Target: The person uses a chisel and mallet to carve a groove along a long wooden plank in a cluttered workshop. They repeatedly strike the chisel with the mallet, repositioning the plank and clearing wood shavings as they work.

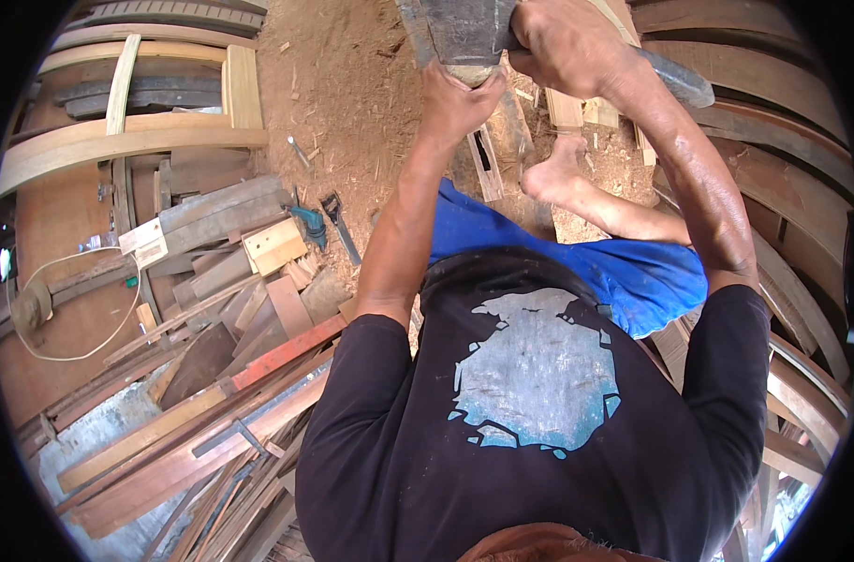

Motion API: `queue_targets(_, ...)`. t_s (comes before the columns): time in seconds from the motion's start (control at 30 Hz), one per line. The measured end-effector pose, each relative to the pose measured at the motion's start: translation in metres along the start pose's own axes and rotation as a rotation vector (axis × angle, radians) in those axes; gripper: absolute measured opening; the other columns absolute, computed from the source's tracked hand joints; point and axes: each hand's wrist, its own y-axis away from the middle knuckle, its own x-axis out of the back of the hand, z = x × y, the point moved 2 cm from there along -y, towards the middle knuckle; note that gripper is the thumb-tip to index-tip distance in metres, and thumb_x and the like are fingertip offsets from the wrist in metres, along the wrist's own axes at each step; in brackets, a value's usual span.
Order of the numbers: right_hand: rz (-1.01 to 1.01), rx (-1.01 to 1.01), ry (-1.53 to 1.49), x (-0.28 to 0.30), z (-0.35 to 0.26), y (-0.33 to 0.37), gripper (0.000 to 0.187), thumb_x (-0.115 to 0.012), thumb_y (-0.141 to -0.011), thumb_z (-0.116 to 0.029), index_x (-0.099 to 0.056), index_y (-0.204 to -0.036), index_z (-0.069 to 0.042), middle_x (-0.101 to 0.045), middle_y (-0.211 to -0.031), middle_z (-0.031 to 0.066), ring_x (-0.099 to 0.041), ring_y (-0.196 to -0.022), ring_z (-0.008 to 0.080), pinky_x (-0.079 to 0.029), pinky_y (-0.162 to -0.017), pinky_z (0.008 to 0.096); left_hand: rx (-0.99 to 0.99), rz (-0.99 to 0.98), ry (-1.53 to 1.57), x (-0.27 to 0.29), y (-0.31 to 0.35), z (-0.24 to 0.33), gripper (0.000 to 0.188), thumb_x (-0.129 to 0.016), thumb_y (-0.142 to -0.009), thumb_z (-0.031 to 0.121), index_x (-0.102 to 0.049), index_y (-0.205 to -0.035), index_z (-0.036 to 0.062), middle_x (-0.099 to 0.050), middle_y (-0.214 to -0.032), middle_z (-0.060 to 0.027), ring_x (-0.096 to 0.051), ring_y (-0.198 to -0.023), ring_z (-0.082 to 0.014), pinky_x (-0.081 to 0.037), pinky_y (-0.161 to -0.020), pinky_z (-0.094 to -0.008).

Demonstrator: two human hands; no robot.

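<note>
1. Tool (469, 28) with a dark, blocky head, at the top middle of my view, above the dusty floor (333, 94). It seems to be one piece with the dark handle (682, 81) sticking out to the right, though my fist hides the join.

2. My right hand (572, 47) is wrapped around the handle near the head, and the tapered tail juts free past my wrist.

3. My left hand (458, 101) is curled just below the head, at a pale rounded end (470, 74). The head covers the fingers, so I cannot tell how firmly they close, or whether that end belongs to the tool or to a separate piece.

4. I expect the head to be heavy and the whole thing stiff, hard to break, with its weight well forward. The handle looks smooth enough to slip in a sweaty palm.

5. For control I would hold it close to the head, as now; for more swing, further back along the handle. The head's underside is a poor place for fingers, since they could get pinched.

6. Nearby, my bare foot (551, 178) rests beside a pale slotted piece of wood (492, 181).
</note>
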Motion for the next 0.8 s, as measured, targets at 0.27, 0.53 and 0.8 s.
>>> queue_targets(0.27, 0.281, -0.218, -0.25, 0.061, -0.023, -0.001, 0.005, -0.066, -0.073, 0.001, -0.062, -0.074, 0.003, -0.055, -0.063, 0.0216, -0.059, -0.061, 0.034, -0.045, -0.058, 0.043, 0.128, -0.036, 0.011, 0.0, 0.001, 0.001, 0.03, -0.08, -0.077, 0.02, -0.069, -0.099, 0.0015, -0.076, -0.087, -0.0117, -0.075, -0.081, -0.0221, -0.061, -0.075, -0.0348)
queue_targets(0.53, 0.084, -0.135, -0.15, 0.031, -0.017, 0.011, 0.025, -0.075, -0.075, -0.018, -0.063, -0.065, 0.001, -0.064, -0.068, 0.0234, -0.067, -0.068, 0.0404, -0.052, -0.062, 0.0479, 0.047, -0.072, -0.026, -0.001, 0.004, -0.009, 0.029, -0.079, -0.077, 0.021, -0.071, -0.098, 0.0036, -0.076, -0.085, -0.0106, -0.076, -0.08, -0.0213, -0.062, -0.075, -0.0363)
queue_targets(0.8, -0.173, -0.333, 0.02, 0.013, -0.023, 0.017, 0.017, -0.073, -0.085, -0.011, -0.074, -0.09, 0.006, -0.072, -0.074, 0.0088, -0.065, -0.068, 0.0207, -0.052, -0.062, 0.0369, 0.1, -0.171, 0.038, 0.002, 0.0, -0.002, 0.023, -0.077, -0.078, 0.019, -0.07, -0.094, 0.0041, -0.076, -0.084, -0.0099, -0.075, -0.082, -0.0183, -0.061, -0.078, -0.0337)
